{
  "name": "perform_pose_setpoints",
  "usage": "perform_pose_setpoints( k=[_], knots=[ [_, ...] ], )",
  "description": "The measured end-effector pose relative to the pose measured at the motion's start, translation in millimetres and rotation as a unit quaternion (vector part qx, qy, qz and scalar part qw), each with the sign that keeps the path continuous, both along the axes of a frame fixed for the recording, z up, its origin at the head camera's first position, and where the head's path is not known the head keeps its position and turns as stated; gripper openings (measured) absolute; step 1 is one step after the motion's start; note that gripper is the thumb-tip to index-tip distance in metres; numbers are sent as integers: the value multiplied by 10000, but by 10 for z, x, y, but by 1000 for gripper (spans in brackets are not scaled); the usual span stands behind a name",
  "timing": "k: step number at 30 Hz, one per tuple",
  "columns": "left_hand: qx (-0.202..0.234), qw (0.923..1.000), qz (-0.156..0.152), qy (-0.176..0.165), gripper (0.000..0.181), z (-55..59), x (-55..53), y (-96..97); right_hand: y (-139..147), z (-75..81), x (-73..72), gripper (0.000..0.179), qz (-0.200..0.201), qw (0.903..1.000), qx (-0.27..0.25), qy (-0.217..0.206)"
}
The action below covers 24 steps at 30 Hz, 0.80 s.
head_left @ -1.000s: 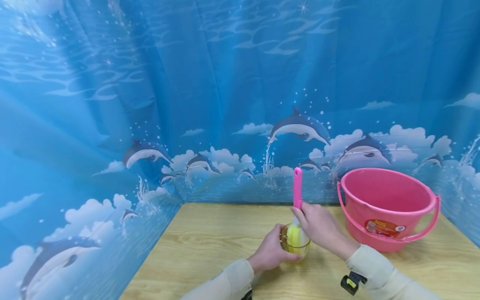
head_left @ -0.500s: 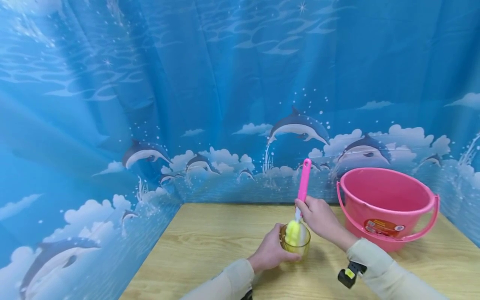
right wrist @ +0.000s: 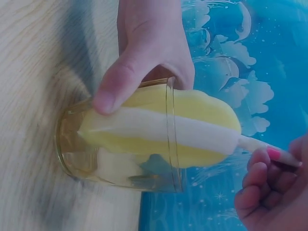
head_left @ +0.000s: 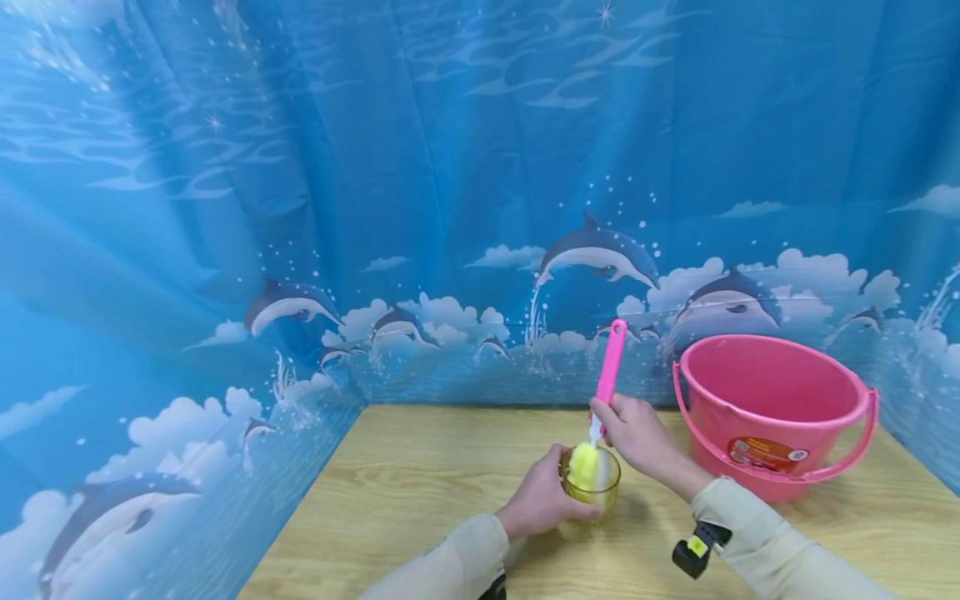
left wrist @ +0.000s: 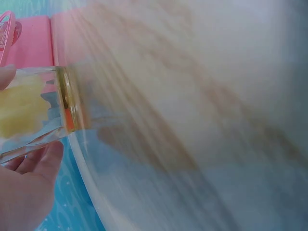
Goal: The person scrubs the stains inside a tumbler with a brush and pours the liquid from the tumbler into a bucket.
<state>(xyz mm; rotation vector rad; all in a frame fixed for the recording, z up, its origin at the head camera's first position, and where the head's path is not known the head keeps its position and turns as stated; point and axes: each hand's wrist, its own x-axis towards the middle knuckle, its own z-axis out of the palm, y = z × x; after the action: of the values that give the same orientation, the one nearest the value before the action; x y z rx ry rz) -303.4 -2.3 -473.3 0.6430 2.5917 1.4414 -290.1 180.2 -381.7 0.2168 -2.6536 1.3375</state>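
Note:
An amber see-through glass (head_left: pixel 609 493) stands on the table, and my left hand (head_left: pixel 546 498) grips it round its near left side, thumb across the front. Inside it sits the yellow and white sponge head of a cup brush (head_left: pixel 587 465), its upper part showing above the rim in the right wrist view. My right hand (head_left: pixel 639 435) pinches the brush where the white neck meets the pink handle, which points up and leans slightly right. In the left wrist view the glass (left wrist: pixel 61 101) lies between thumb and fingers, with the yellow sponge visible through its wall.
A pink bucket (head_left: pixel 757 433) with its handle hanging down stands on the right of the wood-grain table (head_left: pixel 420 467), close to my right forearm. A blue dolphin-print curtain (head_left: pixel 465 183) hangs behind and at the left. Small black devices are strapped at both wrists.
My right hand has raised the brush a little and shifted it right, so more of the sponge shows above the rim; the handle tilts further right. My left hand keeps the glass in place.

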Motion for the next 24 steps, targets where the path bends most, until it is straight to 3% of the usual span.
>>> perform_pose_setpoints(
  k=[9, 17, 24],
  knots=[
    [-41, 10000, 27, 56, 74, -4, 3, -11, -16, -9, 18, 41, -162, 9997, -50, -154],
    [-40, 9999, -56, -76, 74, -7, 3, -15, 69, -25, 48, 35, 10, 9996, -275, -107],
    [70, 9999, -82, -128, 78, 10, 18, -15, 141, -14, 98, 41, 82, 9997, 36, 205]
  ],
)
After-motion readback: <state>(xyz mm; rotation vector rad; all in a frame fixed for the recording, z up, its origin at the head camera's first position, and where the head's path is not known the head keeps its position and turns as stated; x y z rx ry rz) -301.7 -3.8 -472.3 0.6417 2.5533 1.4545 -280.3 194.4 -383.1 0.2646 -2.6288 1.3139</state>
